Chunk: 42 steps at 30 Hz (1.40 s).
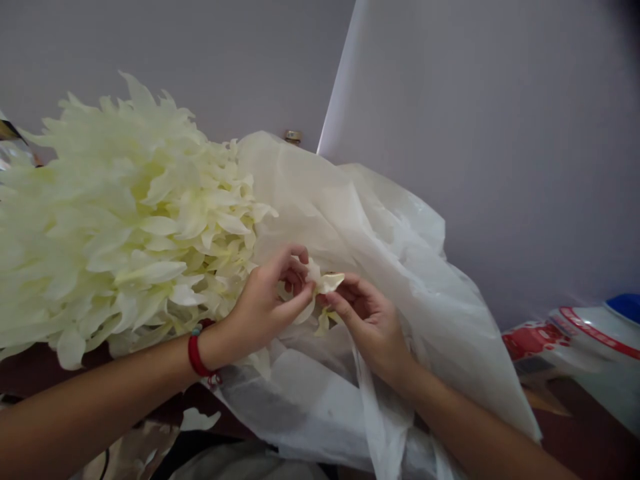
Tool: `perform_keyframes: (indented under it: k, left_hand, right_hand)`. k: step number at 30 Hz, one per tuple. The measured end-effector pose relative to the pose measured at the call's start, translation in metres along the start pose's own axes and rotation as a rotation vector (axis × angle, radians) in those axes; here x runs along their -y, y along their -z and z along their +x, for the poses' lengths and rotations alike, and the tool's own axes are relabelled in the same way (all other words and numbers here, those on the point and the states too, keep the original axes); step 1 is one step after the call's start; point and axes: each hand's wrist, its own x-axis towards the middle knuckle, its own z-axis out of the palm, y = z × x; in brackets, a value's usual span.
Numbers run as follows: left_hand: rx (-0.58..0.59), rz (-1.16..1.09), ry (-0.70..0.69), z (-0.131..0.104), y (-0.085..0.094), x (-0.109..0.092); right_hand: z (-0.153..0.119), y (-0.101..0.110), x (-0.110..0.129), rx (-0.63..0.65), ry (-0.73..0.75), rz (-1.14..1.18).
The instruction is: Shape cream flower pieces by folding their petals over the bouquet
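A small pale flower (330, 283) with cream-white petals is between my two hands, over a crumpled white plastic bag (390, 233). My left hand (273, 293), with a red cord bracelet at the wrist, is closed on the flower's left side; its thumb touches a petal and the index finger curls above. From the other side, my right hand (370, 323) pinches the flower between thumb and fingers. Part of it hides behind the fingertips. A large heap of pale yellow-white flowers (130, 220) lies just left of my left hand.
At the right stands a white container (600, 333) with a red band and a blue cap (625, 307). A small jar lid (293, 137) shows behind the bag. One loose petal (199, 420) lies near the table's front edge. Grey walls close off the back.
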Motion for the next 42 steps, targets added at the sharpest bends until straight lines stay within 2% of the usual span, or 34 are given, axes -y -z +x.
perform_keyframes:
  k: [5,9,13,20,28,36,42]
  left_hand:
    - [-0.071,0.057,-0.056,-0.001,0.001,-0.001]
    - [-0.004,0.07,-0.06,0.0,0.004,-0.006]
    - [0.05,0.028,0.016,0.004,0.006,-0.006]
    - [0.075,-0.069,0.162,0.008,0.008,-0.003]
    - [0.102,-0.17,0.245,0.011,0.009,0.002]
    - [0.118,-0.179,0.239,0.01,0.009,0.002]
    - [0.141,-0.123,0.179,0.01,0.009,-0.004]
  right_hand:
    - [0.0,0.0,0.004,-0.032,-0.014,0.003]
    - [0.001,0.001,0.005,-0.031,-0.034,-0.01]
    - [0.002,0.003,0.003,-0.041,-0.048,-0.016]
    - [0.002,0.005,0.002,-0.034,-0.048,-0.003]
    - [0.003,0.004,0.002,-0.019,-0.021,0.026]
    - [0.002,0.003,0.005,-0.014,-0.006,0.026]
    - [0.001,0.0,0.006,-0.024,0.0,0.005]
